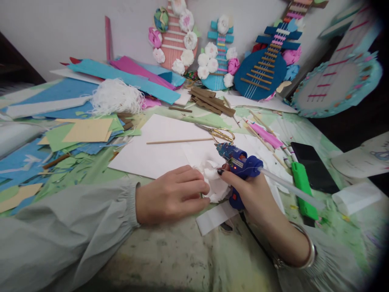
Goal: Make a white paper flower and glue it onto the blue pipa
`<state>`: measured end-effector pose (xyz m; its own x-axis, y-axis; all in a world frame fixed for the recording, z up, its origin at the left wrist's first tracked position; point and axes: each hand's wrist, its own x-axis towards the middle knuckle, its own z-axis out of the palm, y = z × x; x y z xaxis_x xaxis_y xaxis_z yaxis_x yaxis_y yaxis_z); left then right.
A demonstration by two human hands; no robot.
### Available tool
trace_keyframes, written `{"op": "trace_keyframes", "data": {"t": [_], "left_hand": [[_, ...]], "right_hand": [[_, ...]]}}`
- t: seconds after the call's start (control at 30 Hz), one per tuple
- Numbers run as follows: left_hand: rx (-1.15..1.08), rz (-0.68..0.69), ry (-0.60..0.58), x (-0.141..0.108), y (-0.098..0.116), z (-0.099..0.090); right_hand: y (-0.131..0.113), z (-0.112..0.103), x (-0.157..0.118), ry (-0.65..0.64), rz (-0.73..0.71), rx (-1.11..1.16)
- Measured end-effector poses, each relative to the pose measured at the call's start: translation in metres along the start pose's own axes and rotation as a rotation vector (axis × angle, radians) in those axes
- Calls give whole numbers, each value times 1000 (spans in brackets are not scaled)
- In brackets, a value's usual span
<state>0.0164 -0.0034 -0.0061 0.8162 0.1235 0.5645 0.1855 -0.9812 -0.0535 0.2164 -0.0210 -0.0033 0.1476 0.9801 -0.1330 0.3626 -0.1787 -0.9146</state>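
Observation:
My right hand is wrapped round a blue hot glue gun. A long translucent glue stick sticks out of its back and a small orange light glows on its side. The nozzle points up and to the left. My left hand has its fingers curled round the edge of a crumpled white paper piece, shaped like a flower; the fingertips are partly hidden. Under the glue gun lies a white paper strip. Gold-handled scissors and a thin wooden stick rest on white sheets beyond my hands.
Decorated cardboard lutes lean against the wall. Coloured paper scraps, a white string bundle and brown strips lie left and behind. On the right are a green box cutter, a black phone and a white paper roll.

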Motion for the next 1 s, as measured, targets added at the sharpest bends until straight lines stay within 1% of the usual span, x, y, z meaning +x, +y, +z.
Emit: {"op": "trace_keyframes", "data": {"t": [0.1, 0.23, 0.43, 0.53, 0.67, 0.83, 1.0], "left_hand": [[37, 52, 4, 2, 1, -1], [72, 72, 12, 1, 2, 0], [145, 11, 34, 1, 4, 1], [123, 25, 39, 2, 5, 1], [98, 39, -10, 3, 7, 1], [104, -15, -46, 3, 8, 3], [117, -20, -102, -1, 9, 5]], "right_hand": [[2, 0, 0, 7, -3, 13], [4, 0, 0, 3, -9, 31], [2, 0, 0, 1, -21, 21], [2, 0, 0, 3, -38, 10], [4, -1, 0, 2, -52, -8], [7, 1, 2, 2, -55, 34], [9, 2, 3, 5, -56, 63]]}}
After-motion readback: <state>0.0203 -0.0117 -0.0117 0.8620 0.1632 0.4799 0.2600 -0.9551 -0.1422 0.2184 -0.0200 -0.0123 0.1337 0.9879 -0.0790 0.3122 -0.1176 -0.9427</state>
